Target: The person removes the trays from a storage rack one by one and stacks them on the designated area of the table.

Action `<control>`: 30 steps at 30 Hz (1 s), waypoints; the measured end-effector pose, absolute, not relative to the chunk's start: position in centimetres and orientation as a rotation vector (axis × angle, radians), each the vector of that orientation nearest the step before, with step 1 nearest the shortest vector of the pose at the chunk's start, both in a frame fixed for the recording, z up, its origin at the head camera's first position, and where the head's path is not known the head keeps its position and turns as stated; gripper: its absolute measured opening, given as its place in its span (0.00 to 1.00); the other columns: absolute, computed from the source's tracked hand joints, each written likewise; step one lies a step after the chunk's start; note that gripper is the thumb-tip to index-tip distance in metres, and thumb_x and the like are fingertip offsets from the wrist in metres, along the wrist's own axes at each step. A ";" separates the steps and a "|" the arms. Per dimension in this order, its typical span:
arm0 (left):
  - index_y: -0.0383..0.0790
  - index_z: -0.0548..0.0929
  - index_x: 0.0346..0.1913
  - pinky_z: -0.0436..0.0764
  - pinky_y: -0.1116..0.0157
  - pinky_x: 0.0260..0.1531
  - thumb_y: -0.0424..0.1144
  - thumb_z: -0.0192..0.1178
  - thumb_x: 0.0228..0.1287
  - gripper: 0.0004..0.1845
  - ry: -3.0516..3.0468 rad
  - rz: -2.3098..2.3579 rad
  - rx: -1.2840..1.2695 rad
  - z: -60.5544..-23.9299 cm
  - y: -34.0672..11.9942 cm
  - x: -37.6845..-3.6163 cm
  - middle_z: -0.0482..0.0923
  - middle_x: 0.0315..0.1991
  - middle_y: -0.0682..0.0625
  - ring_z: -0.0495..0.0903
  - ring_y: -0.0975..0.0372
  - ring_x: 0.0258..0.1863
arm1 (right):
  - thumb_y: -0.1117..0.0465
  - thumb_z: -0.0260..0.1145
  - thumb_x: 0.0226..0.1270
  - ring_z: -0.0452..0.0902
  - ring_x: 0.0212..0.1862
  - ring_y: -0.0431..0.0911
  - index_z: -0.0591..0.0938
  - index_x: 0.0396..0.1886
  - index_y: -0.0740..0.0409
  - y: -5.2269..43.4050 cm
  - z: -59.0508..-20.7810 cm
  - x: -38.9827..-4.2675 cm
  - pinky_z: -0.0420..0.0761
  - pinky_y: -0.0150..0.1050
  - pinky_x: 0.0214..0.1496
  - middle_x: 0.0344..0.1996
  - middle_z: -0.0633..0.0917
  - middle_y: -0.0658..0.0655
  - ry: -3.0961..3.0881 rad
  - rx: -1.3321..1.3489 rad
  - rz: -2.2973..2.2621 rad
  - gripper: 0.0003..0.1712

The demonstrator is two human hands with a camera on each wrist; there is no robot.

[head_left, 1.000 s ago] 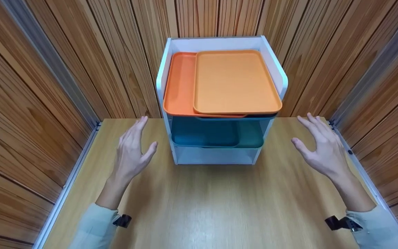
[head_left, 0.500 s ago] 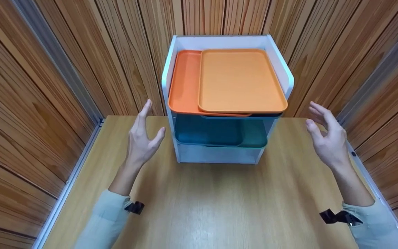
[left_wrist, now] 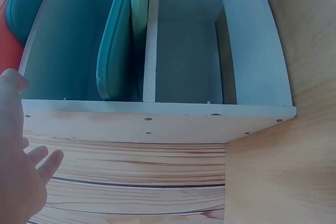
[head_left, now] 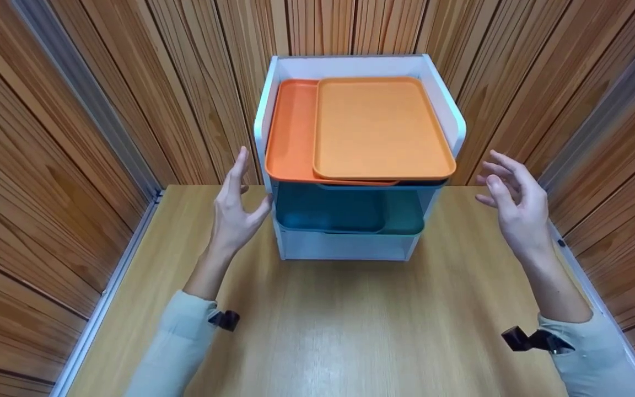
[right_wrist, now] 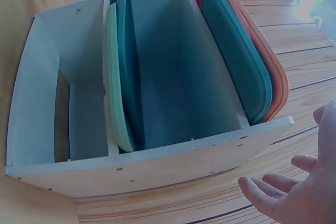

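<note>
A small white shelf unit (head_left: 450, 118) stands against the back wall. On its top level a light orange tray (head_left: 383, 127) overlaps a red-orange tray (head_left: 292, 132). Edges of darker trays peek out beneath them. One level down lie a dark blue-teal tray (head_left: 328, 207) and a green tray (head_left: 404, 212). My left hand (head_left: 235, 215) is beside the unit's left side, fingers extended, thumb by the front edge; whether it touches is unclear. My right hand (head_left: 521, 212) hovers apart from the unit's right side, fingers loosely bent, holding nothing.
The unit stands on a wooden table (head_left: 323, 331). Wood-plank walls (head_left: 53, 165) close in on the left, right and back, with metal rails along the table's sides. The unit's bottom compartment (left_wrist: 189, 51) shows as a bare box in the left wrist view.
My left hand has moved right and forward, close to the unit's left side. My right hand has moved forward, its fingers turning inward and bending slightly. The trays have stayed put.
</note>
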State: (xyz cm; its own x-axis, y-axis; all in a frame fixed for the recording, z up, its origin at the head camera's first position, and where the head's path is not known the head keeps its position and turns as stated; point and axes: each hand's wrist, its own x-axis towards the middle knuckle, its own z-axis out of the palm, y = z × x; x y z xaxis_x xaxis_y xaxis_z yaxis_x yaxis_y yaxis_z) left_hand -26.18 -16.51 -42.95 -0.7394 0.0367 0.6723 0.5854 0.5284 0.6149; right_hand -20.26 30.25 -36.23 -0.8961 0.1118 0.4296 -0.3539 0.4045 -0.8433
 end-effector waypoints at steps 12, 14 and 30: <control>0.35 0.53 0.91 0.90 0.38 0.68 0.32 0.72 0.74 0.51 -2.162 -1.425 -0.503 -42.5 -15.9 -27.1 0.63 0.90 0.36 0.76 0.39 0.83 | 0.58 0.62 0.89 0.93 0.58 0.38 0.79 0.78 0.54 29.2 -34.5 -19.7 0.92 0.26 0.59 0.62 0.90 0.48 -2.021 0.217 1.873 0.24; 0.34 0.53 0.91 0.90 0.38 0.68 0.31 0.72 0.74 0.51 -2.158 -1.438 -0.518 -42.5 -15.7 -27.2 0.63 0.90 0.36 0.76 0.39 0.83 | 0.59 0.63 0.89 0.94 0.57 0.39 0.80 0.77 0.54 29.0 -34.3 -19.7 0.93 0.27 0.58 0.61 0.91 0.49 -1.995 0.221 1.902 0.23; 0.38 0.52 0.89 0.94 0.38 0.57 0.28 0.67 0.78 0.46 -2.063 -1.350 -0.675 -42.9 -14.9 -28.3 0.67 0.86 0.30 0.84 0.36 0.75 | 0.57 0.64 0.88 0.95 0.56 0.40 0.84 0.72 0.55 27.6 -34.0 -19.6 0.92 0.28 0.62 0.60 0.92 0.50 -1.991 0.208 1.946 0.20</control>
